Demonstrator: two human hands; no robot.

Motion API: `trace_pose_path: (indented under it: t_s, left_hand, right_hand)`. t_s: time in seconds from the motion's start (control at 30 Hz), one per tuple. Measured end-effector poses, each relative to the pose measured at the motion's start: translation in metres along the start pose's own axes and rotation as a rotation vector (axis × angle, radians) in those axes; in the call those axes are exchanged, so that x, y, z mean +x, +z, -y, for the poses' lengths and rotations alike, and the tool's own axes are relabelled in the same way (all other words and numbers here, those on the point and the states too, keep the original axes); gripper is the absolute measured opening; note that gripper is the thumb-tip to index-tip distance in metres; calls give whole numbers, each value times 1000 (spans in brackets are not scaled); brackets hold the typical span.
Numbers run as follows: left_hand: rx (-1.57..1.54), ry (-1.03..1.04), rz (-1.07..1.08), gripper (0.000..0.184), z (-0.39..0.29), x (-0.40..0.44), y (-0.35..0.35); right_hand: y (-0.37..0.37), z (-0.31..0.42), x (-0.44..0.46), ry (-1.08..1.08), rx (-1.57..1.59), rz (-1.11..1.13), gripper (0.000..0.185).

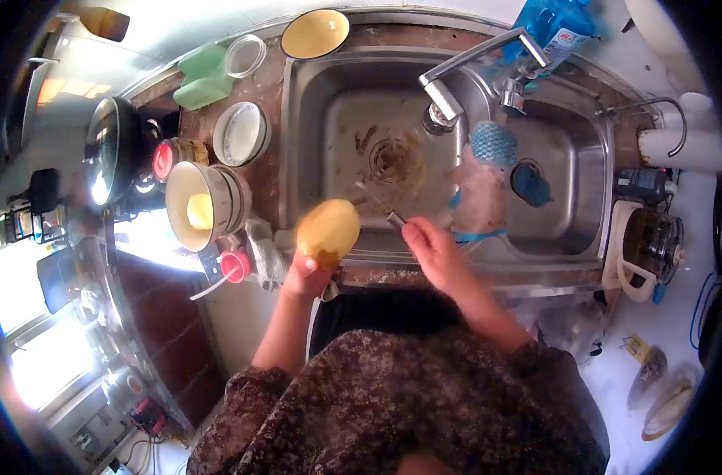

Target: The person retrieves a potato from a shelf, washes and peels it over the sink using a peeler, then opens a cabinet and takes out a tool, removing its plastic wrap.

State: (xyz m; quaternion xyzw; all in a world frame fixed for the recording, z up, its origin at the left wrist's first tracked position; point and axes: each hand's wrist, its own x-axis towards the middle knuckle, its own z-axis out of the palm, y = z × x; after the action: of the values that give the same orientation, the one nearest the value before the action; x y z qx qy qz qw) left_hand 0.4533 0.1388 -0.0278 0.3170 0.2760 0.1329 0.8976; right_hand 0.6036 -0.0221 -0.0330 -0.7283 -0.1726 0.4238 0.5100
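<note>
My left hand (pixel 304 273) is closed around the lower end of a large potato (pixel 329 228). Most of its surface is pale yellow, with a brown patch of skin left near my fingers. In my right hand (pixel 434 247) is a peeler (pixel 396 219), gripped by its dark handle. Its thin head points toward the sink and is hard to make out. The peeler and the potato are apart. Both hands are over the front edge of the left sink basin (pixel 313 142), where brown peelings (pixel 366 139) lie around the drain.
Stacked bowls (pixel 188 176) stand left of the sink, the top one holding a yellow piece. A faucet (pixel 487 55) reaches over the basins. A blue scrubber (pixel 494 144) and a pinkish cloth (pixel 481 194) lie on the divider. A glass pot (pixel 646 249) stands at right.
</note>
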Motion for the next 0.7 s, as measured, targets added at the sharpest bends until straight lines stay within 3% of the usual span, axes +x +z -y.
trace_pose_path:
  t_s: [0.17, 0.3, 0.4, 0.47, 0.57, 0.7]
  left_hand:
    - [-77, -7, -3, 89, -1, -1, -1]
    - [-117, -14, 30, 93, 2, 0, -2]
    - [-138, -33, 34, 95, 0, 2, 7]
    - [-185, -28, 102, 96, 0, -1, 10]
    - [-273, -40, 135, 98, -3, 0, 12]
    - [-330, -15, 110, 99, -4, 9, 13]
  right_hand:
    - [7, 34, -17, -81, 11, 66, 24]
    - [13, 34, -16, -314, -191, -43, 21]
    - [17, 10, -8, -202, -230, -66, 22]
    - [18, -33, 7, -89, -97, -39, 23]
    - [18, -15, 1, 25, 83, 7, 24]
    - [25, 14, -13, -20, 247, 27, 23]
